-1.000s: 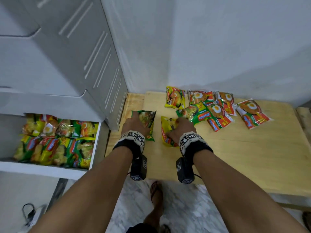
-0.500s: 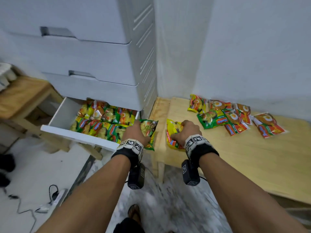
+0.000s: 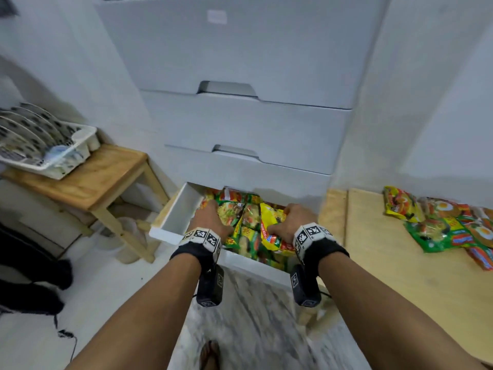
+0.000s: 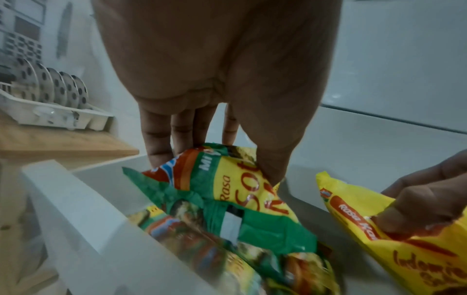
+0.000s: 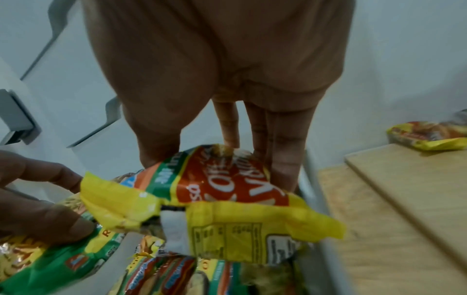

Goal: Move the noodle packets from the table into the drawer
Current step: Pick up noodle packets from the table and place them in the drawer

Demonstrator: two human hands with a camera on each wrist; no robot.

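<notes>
My left hand (image 3: 210, 218) grips a green noodle packet (image 3: 231, 212) over the open white drawer (image 3: 170, 228), thumb on top and fingers behind it (image 4: 227, 191). To its right, my right hand (image 3: 289, 221) pinches a yellow noodle packet (image 3: 272, 231) above the same drawer; the right wrist view shows thumb and fingers clamped on that yellow packet (image 5: 217, 201). Several packets (image 3: 248, 249) fill the drawer beneath both hands. More noodle packets (image 3: 442, 225) lie on the wooden table (image 3: 400, 276) at the right.
Closed white drawers (image 3: 248, 129) stack above the open one. A small wooden stool (image 3: 88, 174) at left carries a dish rack with plates (image 3: 40, 145). Dark shoes (image 3: 34, 287) and a cable (image 3: 66, 337) lie on the floor at left. My foot (image 3: 210, 356) stands on marble floor.
Both hands carried their packets left from the table to over the open drawer. The view swung left, bringing the stool and dish rack into sight.
</notes>
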